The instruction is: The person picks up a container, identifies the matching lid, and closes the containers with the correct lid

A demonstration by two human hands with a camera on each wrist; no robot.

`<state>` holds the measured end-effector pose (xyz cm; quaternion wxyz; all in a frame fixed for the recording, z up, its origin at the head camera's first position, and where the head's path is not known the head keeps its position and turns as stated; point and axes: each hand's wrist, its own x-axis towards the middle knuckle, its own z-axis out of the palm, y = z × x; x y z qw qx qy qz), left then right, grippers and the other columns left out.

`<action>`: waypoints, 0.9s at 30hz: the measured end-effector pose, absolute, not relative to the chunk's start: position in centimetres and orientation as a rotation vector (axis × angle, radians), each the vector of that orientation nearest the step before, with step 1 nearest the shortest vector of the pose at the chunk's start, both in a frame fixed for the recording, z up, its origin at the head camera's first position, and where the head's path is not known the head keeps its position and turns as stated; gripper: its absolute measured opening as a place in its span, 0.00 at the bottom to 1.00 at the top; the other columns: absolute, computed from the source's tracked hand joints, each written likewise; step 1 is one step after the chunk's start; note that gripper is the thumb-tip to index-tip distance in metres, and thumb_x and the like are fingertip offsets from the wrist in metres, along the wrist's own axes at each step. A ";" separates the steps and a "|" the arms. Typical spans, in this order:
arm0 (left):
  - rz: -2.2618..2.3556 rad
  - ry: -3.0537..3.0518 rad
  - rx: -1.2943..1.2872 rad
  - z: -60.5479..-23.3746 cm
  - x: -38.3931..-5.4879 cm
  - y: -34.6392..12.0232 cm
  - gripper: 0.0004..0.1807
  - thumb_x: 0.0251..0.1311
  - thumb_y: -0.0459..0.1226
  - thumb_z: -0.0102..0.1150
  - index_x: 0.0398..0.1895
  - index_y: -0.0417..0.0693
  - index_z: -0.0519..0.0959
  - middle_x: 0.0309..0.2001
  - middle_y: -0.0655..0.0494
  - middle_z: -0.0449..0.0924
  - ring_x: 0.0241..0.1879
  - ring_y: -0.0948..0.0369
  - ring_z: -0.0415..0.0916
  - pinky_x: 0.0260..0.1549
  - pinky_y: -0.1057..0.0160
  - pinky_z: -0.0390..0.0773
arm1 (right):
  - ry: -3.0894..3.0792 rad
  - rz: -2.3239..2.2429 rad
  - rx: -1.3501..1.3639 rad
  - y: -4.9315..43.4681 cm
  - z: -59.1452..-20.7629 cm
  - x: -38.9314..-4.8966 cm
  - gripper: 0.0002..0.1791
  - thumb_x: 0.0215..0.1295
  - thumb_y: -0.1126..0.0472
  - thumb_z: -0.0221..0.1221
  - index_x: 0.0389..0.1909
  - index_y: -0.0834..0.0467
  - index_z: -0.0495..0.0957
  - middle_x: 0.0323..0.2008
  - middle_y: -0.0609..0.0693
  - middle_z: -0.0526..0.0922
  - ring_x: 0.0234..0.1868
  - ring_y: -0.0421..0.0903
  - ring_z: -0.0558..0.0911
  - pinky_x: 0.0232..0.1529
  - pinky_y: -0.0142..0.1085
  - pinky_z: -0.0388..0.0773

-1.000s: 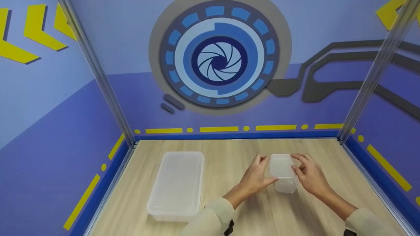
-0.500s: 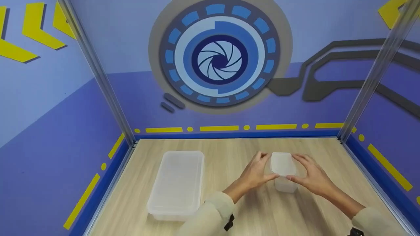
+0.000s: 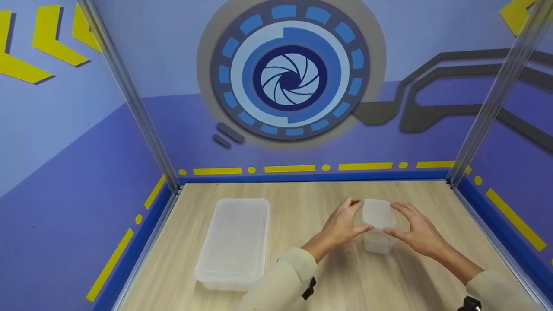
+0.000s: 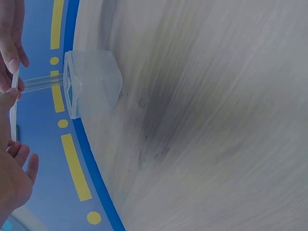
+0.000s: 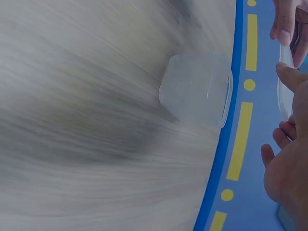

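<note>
A small clear lid (image 3: 378, 214) is raised above a small translucent plastic container (image 3: 379, 244), and the left wrist view shows a gap between them. My left hand (image 3: 342, 222) pinches the lid's left side, its thumb at the near edge. From the other side my right hand (image 3: 418, 228) pinches the same lid, thumb also along the near edge. In the right wrist view the container (image 5: 197, 91) stands upright on the table, untouched, while the lid (image 5: 286, 98) is seen edge-on and partly covered by fingers.
A larger translucent rectangular box (image 3: 235, 242), with its lid on, lies on the wooden table (image 3: 302, 203) to the left. Patterned blue-purple walls and metal posts (image 3: 488, 99) enclose the back and sides.
The right thumb has come from the lid's right side to its near edge. Both hands have shifted slightly right with the lid, which now sits more squarely over the container.
</note>
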<state>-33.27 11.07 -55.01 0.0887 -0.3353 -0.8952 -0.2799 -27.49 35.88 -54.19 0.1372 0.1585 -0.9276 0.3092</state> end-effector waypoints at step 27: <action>-0.976 -2.828 -0.753 -59.8 -33.5 13.5 0.37 0.67 0.54 0.71 0.75 0.51 0.74 0.71 0.65 0.70 0.69 0.67 0.71 0.66 0.67 0.72 | -2.734 1.024 0.363 36.3 -58.0 -28.4 0.41 0.67 0.56 0.73 0.73 0.73 0.68 0.70 0.74 0.70 0.69 0.73 0.72 0.60 0.66 0.76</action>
